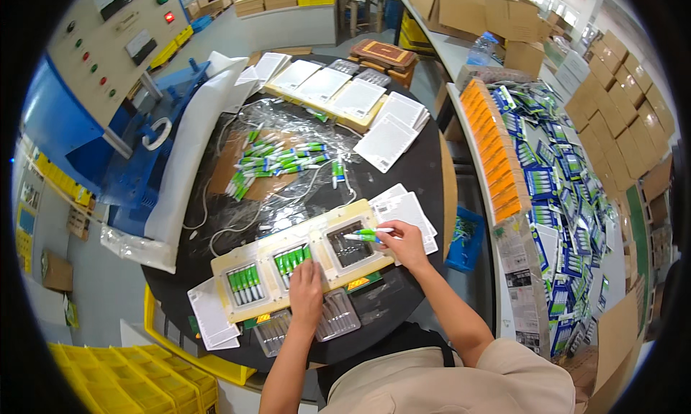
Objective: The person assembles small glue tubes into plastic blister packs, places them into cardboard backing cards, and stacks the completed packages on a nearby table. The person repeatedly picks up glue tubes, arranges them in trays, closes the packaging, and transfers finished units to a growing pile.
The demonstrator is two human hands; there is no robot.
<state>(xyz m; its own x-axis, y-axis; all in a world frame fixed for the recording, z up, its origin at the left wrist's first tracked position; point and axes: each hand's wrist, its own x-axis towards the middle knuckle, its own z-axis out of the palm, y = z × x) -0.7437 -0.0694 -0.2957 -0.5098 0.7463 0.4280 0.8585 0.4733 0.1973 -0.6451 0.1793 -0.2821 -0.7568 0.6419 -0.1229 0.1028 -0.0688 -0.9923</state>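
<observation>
A cream-coloured frame [242, 259] with three windows lies across the near part of the round black table. Its left window holds a row of green-and-white tubes [245, 284]. In the middle window are more tubes [286, 260], where my left hand [306, 293] reaches in with fingers bent together. Those fingertips hide whatever they may be gripping. My right hand [405, 244] pinches a few green-and-white tubes [365, 235] by their white ends, above the right window. That window [351, 249] shows a clear plastic tray without tubes.
Loose tubes [277, 158] lie piled on cardboard beyond the frame. Farther off, a second frame [327, 104] carries white cards. Clear blister trays [337, 317] and cards [210, 315] lie at the near edge. Packed blister cards [561, 198] heap at right. A blue machine [137, 162] stands left.
</observation>
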